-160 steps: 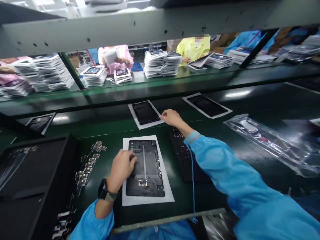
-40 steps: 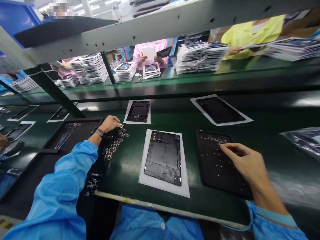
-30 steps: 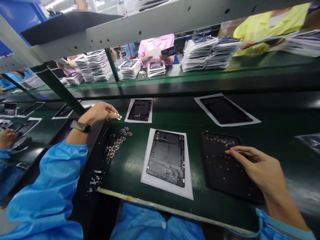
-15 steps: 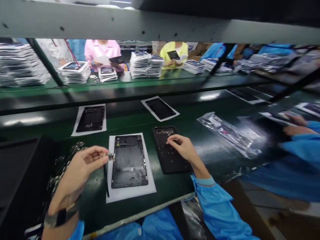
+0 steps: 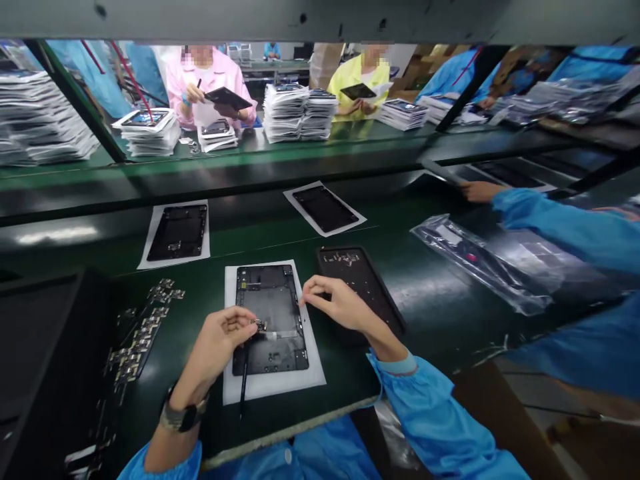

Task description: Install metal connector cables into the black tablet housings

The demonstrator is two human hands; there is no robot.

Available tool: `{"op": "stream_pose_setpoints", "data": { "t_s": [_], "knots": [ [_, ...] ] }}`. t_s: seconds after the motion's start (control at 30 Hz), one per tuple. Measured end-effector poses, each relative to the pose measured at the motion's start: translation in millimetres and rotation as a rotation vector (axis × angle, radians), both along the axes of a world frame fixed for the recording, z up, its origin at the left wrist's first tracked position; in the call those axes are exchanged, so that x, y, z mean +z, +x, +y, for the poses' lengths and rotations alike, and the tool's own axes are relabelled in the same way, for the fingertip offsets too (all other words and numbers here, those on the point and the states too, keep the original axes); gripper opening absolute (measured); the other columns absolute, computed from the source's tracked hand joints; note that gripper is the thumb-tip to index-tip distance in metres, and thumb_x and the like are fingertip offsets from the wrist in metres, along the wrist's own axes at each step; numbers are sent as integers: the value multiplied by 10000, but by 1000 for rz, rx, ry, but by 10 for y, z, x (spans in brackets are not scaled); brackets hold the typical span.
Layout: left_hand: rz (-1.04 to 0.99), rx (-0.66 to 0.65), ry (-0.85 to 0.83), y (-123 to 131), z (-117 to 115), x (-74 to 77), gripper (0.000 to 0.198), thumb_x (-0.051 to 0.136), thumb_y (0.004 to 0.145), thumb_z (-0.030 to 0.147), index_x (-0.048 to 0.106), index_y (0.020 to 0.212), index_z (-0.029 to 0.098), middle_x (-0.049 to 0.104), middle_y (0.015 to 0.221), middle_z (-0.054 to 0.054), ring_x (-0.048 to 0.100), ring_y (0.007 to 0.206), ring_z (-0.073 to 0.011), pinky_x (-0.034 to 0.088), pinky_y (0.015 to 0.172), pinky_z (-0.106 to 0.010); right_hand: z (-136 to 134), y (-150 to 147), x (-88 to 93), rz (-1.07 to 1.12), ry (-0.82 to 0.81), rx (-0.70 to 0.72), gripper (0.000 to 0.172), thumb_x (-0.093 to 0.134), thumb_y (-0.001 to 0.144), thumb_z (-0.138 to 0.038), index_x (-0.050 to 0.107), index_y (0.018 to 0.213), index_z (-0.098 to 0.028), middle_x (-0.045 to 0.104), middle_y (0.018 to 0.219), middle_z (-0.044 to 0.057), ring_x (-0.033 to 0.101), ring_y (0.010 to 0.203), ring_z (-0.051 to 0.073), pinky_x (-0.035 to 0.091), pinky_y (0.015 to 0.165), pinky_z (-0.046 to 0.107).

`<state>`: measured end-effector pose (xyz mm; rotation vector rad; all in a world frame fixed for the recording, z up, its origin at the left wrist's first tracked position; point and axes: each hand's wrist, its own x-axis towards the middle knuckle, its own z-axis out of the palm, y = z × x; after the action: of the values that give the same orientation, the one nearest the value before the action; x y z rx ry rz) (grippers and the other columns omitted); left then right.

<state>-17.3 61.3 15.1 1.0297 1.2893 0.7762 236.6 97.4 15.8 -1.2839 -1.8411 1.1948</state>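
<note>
My left hand (image 5: 226, 337) pinches a small circuit board (image 5: 262, 326) over the lower left of an open black tablet housing (image 5: 280, 293). A thin black stick-like tool (image 5: 243, 387) points down from beneath that hand. Under the housing lies a white sheet (image 5: 315, 379). My right hand (image 5: 336, 301) is at the housing's right edge, thumb and fingertips together; anything between them is too small to make out. Partly behind my right hand is a shallow black tray (image 5: 367, 277) holding tiny light-coloured pieces.
Several small boards (image 5: 145, 337) lie left, beside a large black box (image 5: 45, 373). Two more housings (image 5: 179, 231) (image 5: 326, 208) rest on sheets farther back. A clear plastic bag (image 5: 480, 267) and a co-worker's blue sleeve (image 5: 540, 217) are at right. A shelf beam (image 5: 320, 23) crosses above.
My left hand has moved right with the circuit board, from beside the housing to over it. My right hand has left the tray for the housing's right edge. A co-worker's arm now reaches in at right.
</note>
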Motion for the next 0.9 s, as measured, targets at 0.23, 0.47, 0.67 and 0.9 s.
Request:
{"op": "stream_pose_setpoints", "data": {
  "t_s": [0.23,0.47,0.67,0.9],
  "knots": [
    [-42,-18,-3,-52,74,-130,272,787,625,317,673,789,132,589,669,-15,526,604,-122,411,580,-227,76,674,10,10,-96,-214,256,635,800,-432,571,817,-185,742,825,82,681,799,215,482,767,336],
    [-80,-72,-36,-36,112,-209,261,791,649,309,675,807,137,604,683,-14,531,597,-118,417,563,-220,-23,650,30,-38,-189,-206,271,658,782,-442,601,824,-179,754,828,78,692,833,220,483,810,357],
    [-64,-57,-33,8,113,-241,229,796,646,272,675,781,132,611,677,-11,548,621,-113,430,604,-216,-18,-29,-39,21,-262,98,163,629,827,-311,654,839,-150,769,815,82,699,833,212,484,823,335],
    [-83,-45,-33,24,110,-352,227,774,672,278,654,798,132,595,662,-4,538,617,-115,425,595,-223,-4,-423,-222,15,-304,261,118,578,856,-258,621,815,-156,755,755,57,666,747,178,463,736,288]
  ]
}}
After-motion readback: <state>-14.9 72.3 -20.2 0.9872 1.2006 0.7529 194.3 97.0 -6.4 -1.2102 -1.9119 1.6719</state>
